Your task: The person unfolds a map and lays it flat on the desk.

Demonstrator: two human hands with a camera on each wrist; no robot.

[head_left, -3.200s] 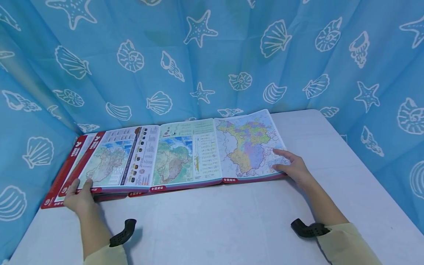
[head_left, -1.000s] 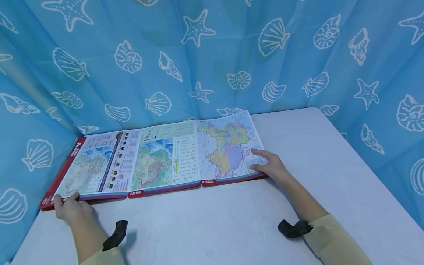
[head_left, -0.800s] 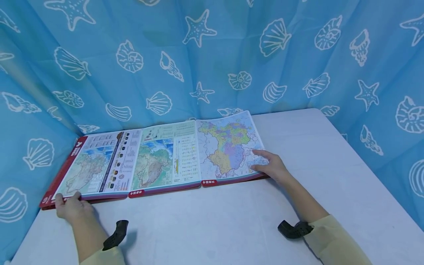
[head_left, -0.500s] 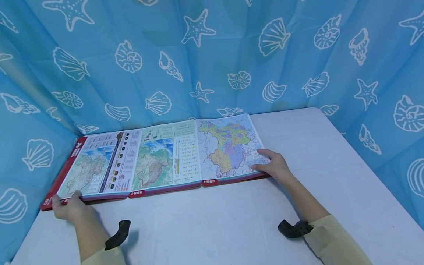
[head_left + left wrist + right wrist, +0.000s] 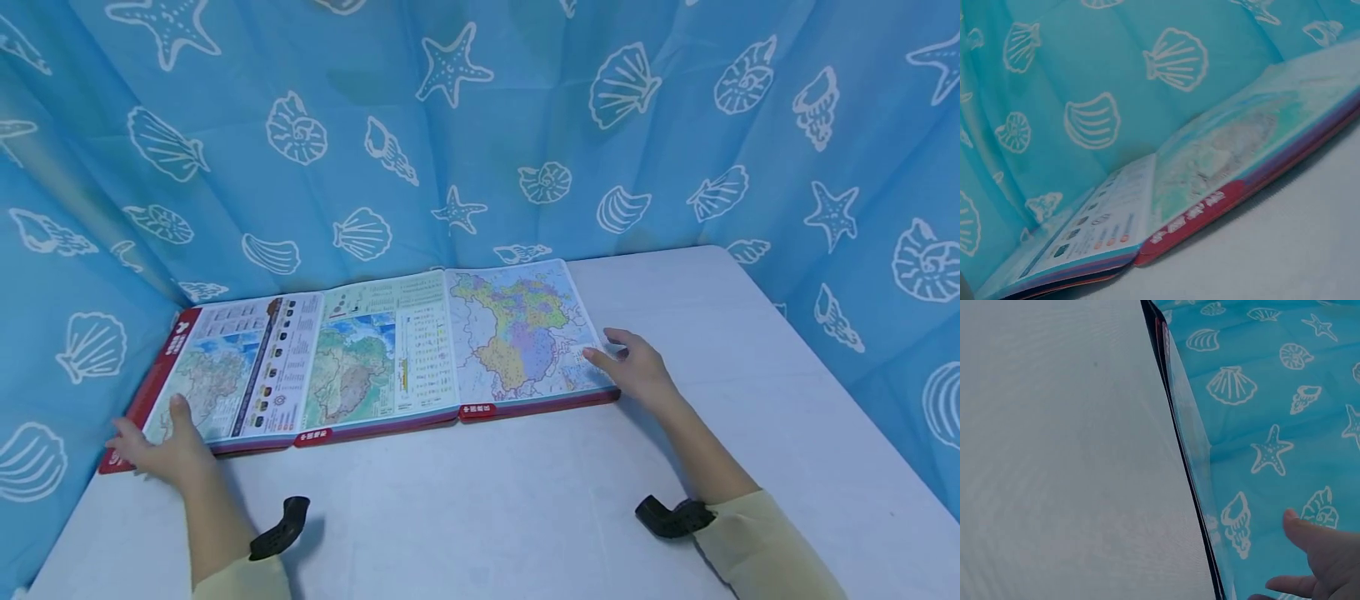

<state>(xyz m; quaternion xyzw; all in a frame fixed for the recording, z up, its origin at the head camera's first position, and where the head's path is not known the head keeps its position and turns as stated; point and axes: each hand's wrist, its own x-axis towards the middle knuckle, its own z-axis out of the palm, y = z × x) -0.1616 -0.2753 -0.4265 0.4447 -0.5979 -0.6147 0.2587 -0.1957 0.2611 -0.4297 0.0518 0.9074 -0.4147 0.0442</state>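
Along the back of the table lies a stack of unfolded maps [image 5: 375, 350], three panels wide, with red tabs on the near edge and a red strip at the left end. At its near left corner, my left hand [image 5: 176, 454] has thumb and fingers spread, over the corner. My right hand [image 5: 637, 367] is at the right edge, fingers apart, gripping nothing; whether it touches the map I cannot tell. The left wrist view shows the map edge [image 5: 1210, 162] with several layers but no hand. In the right wrist view the right hand [image 5: 1329, 556] is partly cut off, fingers parted.
A white cloth covers the table [image 5: 465, 508]. A blue curtain [image 5: 510, 125] with shell and starfish prints hangs behind and on both sides, close to the back edge of the maps. A black curved device [image 5: 281, 529] sits at each wrist.
The top map has slid left, lining up with the layer below at the left end. Both hands moved left with it; since then their fingers have spread and loosened from its edges.
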